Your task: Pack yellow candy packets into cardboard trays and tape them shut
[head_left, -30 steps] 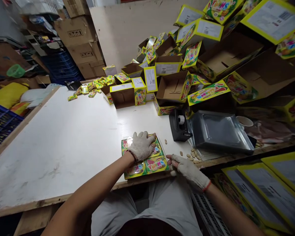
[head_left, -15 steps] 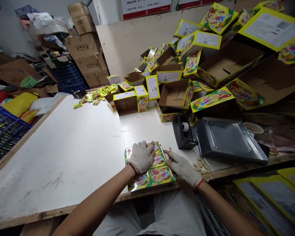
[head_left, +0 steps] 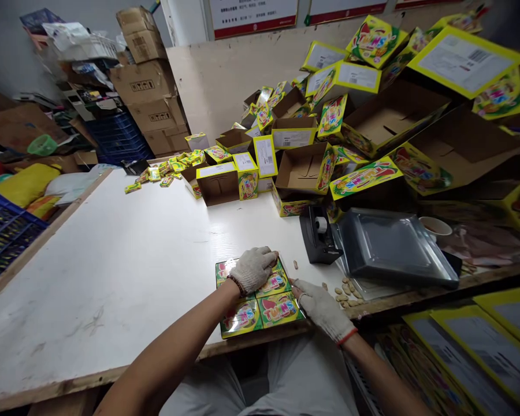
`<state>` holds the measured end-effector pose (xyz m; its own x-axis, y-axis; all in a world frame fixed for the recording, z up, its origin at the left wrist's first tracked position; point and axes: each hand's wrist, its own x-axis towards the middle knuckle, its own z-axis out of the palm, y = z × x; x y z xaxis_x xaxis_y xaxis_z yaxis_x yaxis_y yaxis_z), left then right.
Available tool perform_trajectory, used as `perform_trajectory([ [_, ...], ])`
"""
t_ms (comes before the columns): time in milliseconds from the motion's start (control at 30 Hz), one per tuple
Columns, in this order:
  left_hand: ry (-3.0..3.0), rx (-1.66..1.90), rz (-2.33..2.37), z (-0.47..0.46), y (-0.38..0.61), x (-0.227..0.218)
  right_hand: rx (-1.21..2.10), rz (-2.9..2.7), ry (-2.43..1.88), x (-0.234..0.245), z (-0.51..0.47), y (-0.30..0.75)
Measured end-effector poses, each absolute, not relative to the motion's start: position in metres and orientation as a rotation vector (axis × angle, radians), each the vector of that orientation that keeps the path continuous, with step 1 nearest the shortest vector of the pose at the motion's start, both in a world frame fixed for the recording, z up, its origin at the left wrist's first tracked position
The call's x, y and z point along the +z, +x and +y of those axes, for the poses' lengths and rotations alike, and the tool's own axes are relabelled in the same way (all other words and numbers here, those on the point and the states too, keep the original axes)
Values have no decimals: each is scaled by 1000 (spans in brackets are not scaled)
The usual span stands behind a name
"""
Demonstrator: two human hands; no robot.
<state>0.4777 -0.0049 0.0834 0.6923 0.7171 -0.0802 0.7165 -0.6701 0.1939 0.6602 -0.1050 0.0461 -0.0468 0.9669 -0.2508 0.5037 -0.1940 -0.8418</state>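
Note:
A flat pack of green and yellow TWINS boxes (head_left: 281,308) under shiny clear plastic lies at the table's front edge. My left hand (head_left: 252,270), in a white knit glove, rests across the top of the pack with its fingers stretched toward the far right corner. At the right side my right hand (head_left: 323,306), gloved with bare fingertips, has thumb and forefinger closed together on the pack's edge. Its other fingers are partly hidden. Just beyond it stands a black tape dispenser (head_left: 318,240) with a white roll.
Clear plastic trays (head_left: 383,245) are stacked at the right, beside several peanuts (head_left: 346,292) and a white cup (head_left: 435,226). Open yellow cartons (head_left: 303,167) pile up along the back. Small yellow packets (head_left: 173,167) lie at the far left of the white table (head_left: 125,271).
My right hand has drawn its thumb and forefinger together, lower on the pack's right edge. My left hand stays on top, with its fingers closer together. The view has shifted slightly.

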Motion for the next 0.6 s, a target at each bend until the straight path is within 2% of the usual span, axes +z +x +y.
perform_trajectory([
  [267, 2731, -67, 1350, -10, 475, 89, 1074, -1381, -1773, 40, -118, 655],
  [467, 2835, -131, 1210, -17, 490, 91, 1121, -1496, -1716, 47, -113, 658],
  [600, 2837, -96, 1215, -29, 491, 92, 1395, -1288, -1747, 51, -126, 659],
])
